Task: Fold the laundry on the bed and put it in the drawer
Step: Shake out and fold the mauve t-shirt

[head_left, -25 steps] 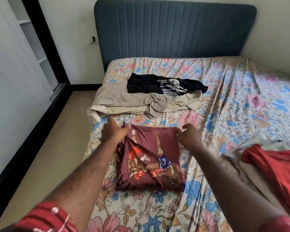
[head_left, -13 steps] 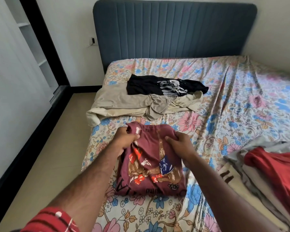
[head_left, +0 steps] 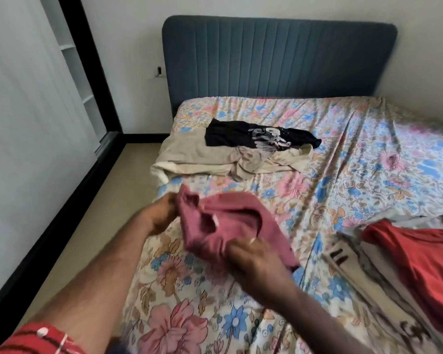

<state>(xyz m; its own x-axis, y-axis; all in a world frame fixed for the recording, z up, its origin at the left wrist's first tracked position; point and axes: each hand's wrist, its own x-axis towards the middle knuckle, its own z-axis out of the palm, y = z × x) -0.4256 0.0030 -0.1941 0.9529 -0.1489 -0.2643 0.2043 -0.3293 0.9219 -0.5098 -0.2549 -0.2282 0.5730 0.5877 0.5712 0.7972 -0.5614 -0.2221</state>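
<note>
Head view. Both hands hold the maroon shirt (head_left: 230, 226) over the near-left part of the bed (head_left: 343, 154). Left hand (head_left: 161, 215) grips the shirt's far-left corner, fingers curled into the cloth. Right hand (head_left: 253, 259) pinches the near edge of the shirt, thumb on top; a ring shows on one finger. Shirt bunched and partly raised between the hands, plain side up; its right part trails down to the sheet. Motion blur over hands and cloth; finer finger detail cannot be told.

Beyond the shirt, near the left edge of the bed: a beige garment (head_left: 215, 159) spread loose, one corner hanging over the mattress edge. A black shirt (head_left: 256, 136) with pale print lies on its far side, overlapping it. A strip of bare floral sheet separates these from the maroon shirt.

Right side: a red garment (head_left: 414, 261) on top of a heap of pale clothes (head_left: 363, 277), well apart from the hands, running out of frame at the right edge.

Open sheet across the middle and far right of the bed, up to the blue headboard (head_left: 279, 57). Left of the bed, a strip of floor (head_left: 92, 221) runs along a white wall with black skirting.
</note>
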